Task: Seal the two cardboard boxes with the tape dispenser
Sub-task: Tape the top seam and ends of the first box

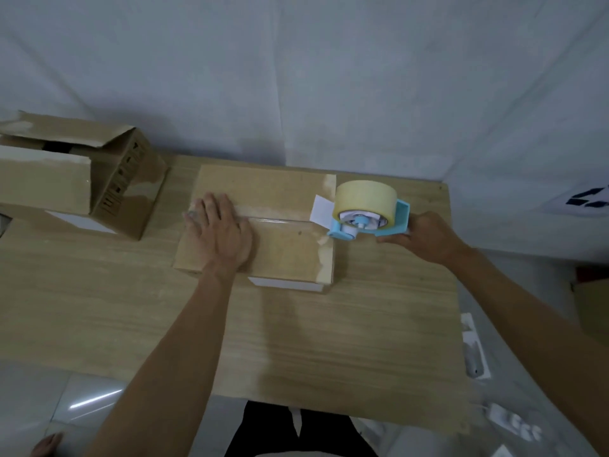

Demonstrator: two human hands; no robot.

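Note:
A closed cardboard box [283,255] lies in the middle of the wooden table [296,341]. My left hand [220,234] presses flat on its top, near the left end of the centre seam. A strip of clear tape [280,221] runs along that seam to the blue tape dispenser [369,209] at the box's right edge. My right hand [425,237] grips the dispenser's handle. A yellowish tape roll sits in the dispenser. A second cardboard box [75,179] stands at the far left with its top flaps open.
A grey-white cloth wall [296,77] hangs behind the table. White packaging pieces [474,347] lie on the floor to the right, and a brown box edge [593,308] shows at the far right. Shiny floor tiles [82,407] lie below the table's front edge.

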